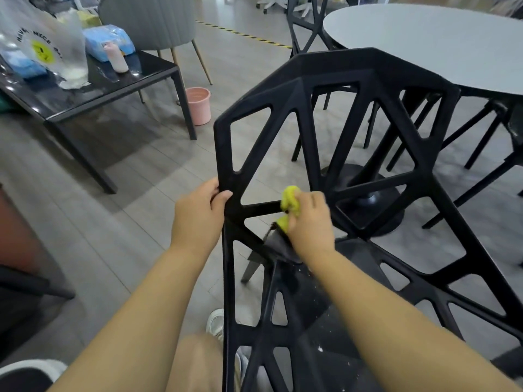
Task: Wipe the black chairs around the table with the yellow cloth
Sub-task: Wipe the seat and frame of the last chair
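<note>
At the black chair (368,63) backrest, gripping its left edge with curled left hand (198,219), rubbing a cross strut with yellow cloth (291,198) bunched in right hand (311,224); mid-wipe, next likely needing a shift onto neighbouring struts.

Grey floor (135,179): black chair (334,69), pink bucket (199,106)

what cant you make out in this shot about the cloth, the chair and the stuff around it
Head view only:
- black chair: its feet are cut off by the bottom edge.
- yellow cloth: mostly hidden inside the right hand, so where it touches the chair is unclear.
- left hand: fingertips hidden behind the chair frame.
- plastic bag: lettering too blurred to read.
- round table: cut off by the right edge.
</note>
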Tool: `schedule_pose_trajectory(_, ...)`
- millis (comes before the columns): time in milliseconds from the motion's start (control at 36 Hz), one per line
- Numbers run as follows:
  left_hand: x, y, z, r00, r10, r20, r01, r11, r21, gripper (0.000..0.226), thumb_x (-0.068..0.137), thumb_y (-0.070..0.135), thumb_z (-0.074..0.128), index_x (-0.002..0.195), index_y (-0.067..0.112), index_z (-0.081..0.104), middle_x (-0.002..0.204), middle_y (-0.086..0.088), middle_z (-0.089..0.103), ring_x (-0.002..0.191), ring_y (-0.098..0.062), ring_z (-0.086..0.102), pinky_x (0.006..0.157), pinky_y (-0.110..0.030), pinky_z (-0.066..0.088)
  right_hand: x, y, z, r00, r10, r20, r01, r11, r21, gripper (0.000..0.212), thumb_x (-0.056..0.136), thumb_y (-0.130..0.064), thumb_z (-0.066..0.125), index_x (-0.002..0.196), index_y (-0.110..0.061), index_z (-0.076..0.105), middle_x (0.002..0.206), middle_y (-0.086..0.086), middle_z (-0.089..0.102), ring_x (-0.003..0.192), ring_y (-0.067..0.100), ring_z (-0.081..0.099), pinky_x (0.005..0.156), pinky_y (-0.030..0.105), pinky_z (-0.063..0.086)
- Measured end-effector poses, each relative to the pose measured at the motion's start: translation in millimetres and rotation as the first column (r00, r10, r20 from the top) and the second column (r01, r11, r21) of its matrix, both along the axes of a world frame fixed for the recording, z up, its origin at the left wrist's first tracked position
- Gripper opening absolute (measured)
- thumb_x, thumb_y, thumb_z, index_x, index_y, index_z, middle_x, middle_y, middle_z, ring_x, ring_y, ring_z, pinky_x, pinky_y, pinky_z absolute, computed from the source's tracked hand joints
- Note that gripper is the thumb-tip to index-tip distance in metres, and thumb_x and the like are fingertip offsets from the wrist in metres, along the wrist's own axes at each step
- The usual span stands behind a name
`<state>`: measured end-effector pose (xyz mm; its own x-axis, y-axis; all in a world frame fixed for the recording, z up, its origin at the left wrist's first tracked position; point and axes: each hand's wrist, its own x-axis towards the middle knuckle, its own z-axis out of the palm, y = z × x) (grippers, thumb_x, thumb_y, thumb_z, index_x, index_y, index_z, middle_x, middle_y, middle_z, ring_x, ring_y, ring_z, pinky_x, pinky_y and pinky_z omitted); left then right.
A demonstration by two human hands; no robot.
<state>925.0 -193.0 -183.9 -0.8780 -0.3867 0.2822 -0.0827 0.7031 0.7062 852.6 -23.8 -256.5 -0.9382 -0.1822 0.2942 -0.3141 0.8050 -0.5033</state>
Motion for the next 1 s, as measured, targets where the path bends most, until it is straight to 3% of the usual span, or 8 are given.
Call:
schedule_pose_trajectory(167,0,3,-6,1.000,0.012,0.007,-0.012,1.000,0.026,0.022,0.097,0.021,0.050,0.113,0.018,0.064,0.089,0.009,0.064,0.081,-0.012,0.057,0.065,-0.009,0.039,-7,17,2,0.990,-0.139,0.003,0.139,0.990,-0.023,0.015,0.086,-0.005,0.058,0.099,0.001,0.054,0.105,0.019,0.050,0.090,0.036,0.050,0.079,0.044,0.046)
schedule_pose_trajectory(278,4,6,-21,0.998,0.044,0.051,-0.047,0.997,0.054,0.026,0.097,0.029,0.049,0.097,0.008,0.065,0.080,-0.008,0.063,0.075,-0.023,0.056,0.061,-0.022,0.043,14,-2,-4,0.993,0.056,-0.100,-0.067,0.992,-0.103,0.020,0.072,0.009,0.066,0.088,0.004,0.056,0.082,0.006,0.044,0.077,0.032,0.048,0.071,0.025,0.042)
schedule_pose_trajectory(361,4,9,-29,0.995,0.080,0.058,-0.084,0.994,0.074,0.032,0.097,0.033,0.046,0.091,0.005,0.061,0.077,-0.012,0.061,0.075,-0.029,0.056,0.065,-0.040,0.047,32,-24,-9,0.985,0.145,-0.092,-0.159,0.973,-0.165,0.024,0.082,-0.003,0.060,0.106,-0.001,0.055,0.101,0.013,0.045,0.082,0.030,0.050,0.073,0.039,0.049)
schedule_pose_trajectory(528,9,13,-40,0.990,0.107,0.091,-0.110,0.993,0.034,0.028,0.098,0.029,0.044,0.094,0.005,0.058,0.081,-0.009,0.062,0.077,-0.026,0.055,0.065,-0.034,0.045,37,-31,-9,0.929,0.337,-0.153,-0.352,0.932,-0.088,0.030,0.081,-0.013,0.051,0.109,-0.018,0.042,0.107,0.016,0.052,0.080,0.034,0.054,0.061,0.038,0.050)
schedule_pose_trajectory(611,9,20,-45,0.990,0.134,0.053,-0.137,0.990,0.045,0.023,0.098,0.027,0.045,0.095,0.009,0.058,0.084,-0.007,0.059,0.079,-0.023,0.054,0.063,-0.026,0.043,17,-5,-19,0.959,0.257,-0.122,-0.265,0.963,-0.049,0.043,0.069,-0.003,0.064,0.097,-0.022,0.037,0.097,0.021,0.053,0.076,0.038,0.052,0.061,0.045,0.050)
schedule_pose_trajectory(750,6,31,-52,0.981,0.196,0.005,-0.196,0.978,0.065,0.020,0.099,0.025,0.044,0.104,0.011,0.057,0.093,-0.002,0.052,0.082,-0.014,0.047,0.071,-0.024,0.038,-24,47,-28,0.990,-0.123,-0.068,0.125,0.992,0.018,0.019,0.083,-0.011,0.050,0.098,0.000,0.053,0.104,0.024,0.049,0.088,0.042,0.049,0.075,0.051,0.047)
schedule_pose_trajectory(917,5,30,-57,0.979,0.196,-0.046,-0.196,0.980,0.024,0.020,0.099,0.024,0.044,0.105,0.010,0.057,0.092,-0.003,0.053,0.081,-0.014,0.046,0.070,-0.022,0.038,-16,37,-49,0.986,-0.165,0.007,0.165,0.985,-0.048,0.014,0.085,-0.002,0.053,0.098,0.002,0.055,0.107,0.023,0.048,0.089,0.041,0.049,0.076,0.047,0.043)
schedule_pose_trajectory(1000,5,29,-59,0.977,0.207,-0.053,-0.207,0.978,0.016,0.020,0.099,0.024,0.044,0.104,0.010,0.058,0.090,-0.003,0.053,0.080,-0.016,0.046,0.070,-0.023,0.037,19,27,-80,0.996,-0.018,0.083,0.013,0.998,0.058,0.016,0.079,-0.004,0.052,0.093,0.003,0.055,0.096,0.024,0.051,0.081,0.043,0.051,0.065,0.047,0.045)
